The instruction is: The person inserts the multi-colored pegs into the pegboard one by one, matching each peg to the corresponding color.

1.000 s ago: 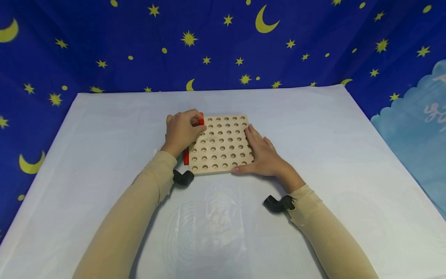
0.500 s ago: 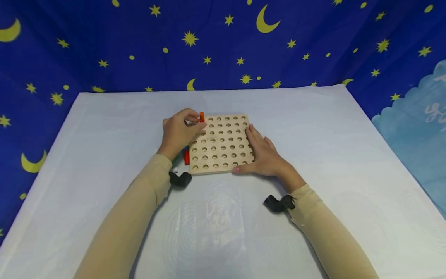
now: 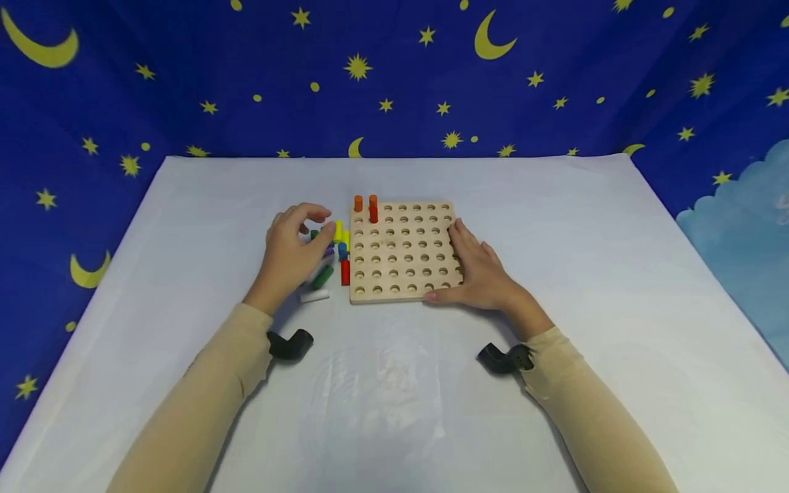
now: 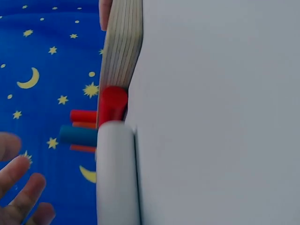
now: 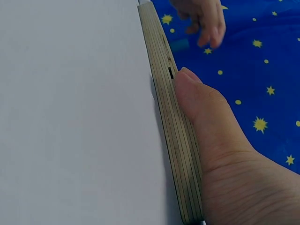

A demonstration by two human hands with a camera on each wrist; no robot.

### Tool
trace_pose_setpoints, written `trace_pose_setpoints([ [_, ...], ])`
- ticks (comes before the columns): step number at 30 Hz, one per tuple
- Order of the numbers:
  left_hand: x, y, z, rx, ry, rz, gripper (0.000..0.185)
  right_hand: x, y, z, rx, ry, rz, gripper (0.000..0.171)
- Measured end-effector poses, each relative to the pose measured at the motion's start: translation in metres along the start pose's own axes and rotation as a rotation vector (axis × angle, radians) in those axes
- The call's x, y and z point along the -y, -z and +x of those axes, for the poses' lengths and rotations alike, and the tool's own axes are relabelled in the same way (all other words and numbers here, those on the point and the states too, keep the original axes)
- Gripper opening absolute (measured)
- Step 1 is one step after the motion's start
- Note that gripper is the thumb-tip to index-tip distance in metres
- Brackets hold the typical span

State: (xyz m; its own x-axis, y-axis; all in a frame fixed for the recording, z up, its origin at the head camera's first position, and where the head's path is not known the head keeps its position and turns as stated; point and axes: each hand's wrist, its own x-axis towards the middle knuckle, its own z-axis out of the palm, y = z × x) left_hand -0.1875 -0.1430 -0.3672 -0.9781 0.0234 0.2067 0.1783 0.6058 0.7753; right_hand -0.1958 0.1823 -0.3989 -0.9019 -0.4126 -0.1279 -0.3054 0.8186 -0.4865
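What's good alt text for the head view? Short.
A person's left hand hovers over loose coloured pegs lying left of a wooden pegboard, while the right hand rests flat against the board's right edge. Three orange-red pegs stand in its far-left corner, on a white table.

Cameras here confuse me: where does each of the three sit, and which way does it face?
Head: worn on the head, looking forward and down at the pegboard on the white table; both sleeved arms, left hand and right hand show.
Left wrist: low at the table, looking along it at the board's edge, with a white peg close up; only fingertips show.
Right wrist: low, facing the board's side; the thumb presses it.
Shared: all three show the pegboard; the right wrist also catches the left hand.
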Motion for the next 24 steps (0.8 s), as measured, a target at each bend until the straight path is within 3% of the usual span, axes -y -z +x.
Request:
trace_pose_setpoints([
  [5,0.012,0.016,-0.024,0.159,0.037,0.016,0.030,0.000,0.000,0.001,0.004,0.004,-0.006,0.138],
  [9,0.018,0.015,-0.032,0.254,0.029,0.063,0.034,0.000,0.000,0.001,0.005,0.009,-0.004,0.138],
  [17,0.018,-0.006,-0.033,0.285,-0.030,0.129,0.042,-0.003,0.002,0.000,0.008,0.012,0.003,0.137],
  [24,0.017,-0.008,-0.034,0.272,-0.007,0.173,0.046,-0.003,0.001,0.001,0.007,0.019,0.000,0.138],
])
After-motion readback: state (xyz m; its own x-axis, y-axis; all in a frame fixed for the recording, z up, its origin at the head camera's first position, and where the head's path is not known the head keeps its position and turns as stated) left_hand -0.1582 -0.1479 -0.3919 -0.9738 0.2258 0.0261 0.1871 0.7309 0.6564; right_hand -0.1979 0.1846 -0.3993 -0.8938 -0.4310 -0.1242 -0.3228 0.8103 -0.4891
